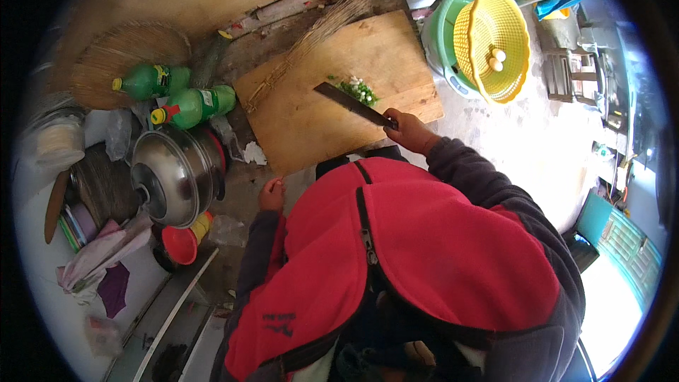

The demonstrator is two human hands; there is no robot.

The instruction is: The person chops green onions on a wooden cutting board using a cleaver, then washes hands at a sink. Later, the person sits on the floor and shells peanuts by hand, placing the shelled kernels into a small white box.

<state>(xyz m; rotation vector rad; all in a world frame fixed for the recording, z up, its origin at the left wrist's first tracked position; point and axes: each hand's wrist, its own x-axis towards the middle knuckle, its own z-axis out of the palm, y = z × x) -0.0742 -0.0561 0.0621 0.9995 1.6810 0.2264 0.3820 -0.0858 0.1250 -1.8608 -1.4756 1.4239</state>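
Observation:
My right hand (411, 130) is closed around the handle of a kitchen knife (353, 103), whose dark blade is seen nearly edge-on. The blade lies over a wooden cutting board (318, 132), beside a small heap of chopped greens with white bits (358, 90). My left hand (272, 194) is low by the board's near left corner, fingers curled. I cannot tell if it touches the board's edge, and I see nothing in it.
A straw whisk (307, 48) lies across the board's far left side. Left stand two green plastic bottles (199, 106) and a lidded steel pot (170, 175). At right, a yellow plastic basket (506, 26) with two eggs (497, 61) sits in a green basin (443, 26).

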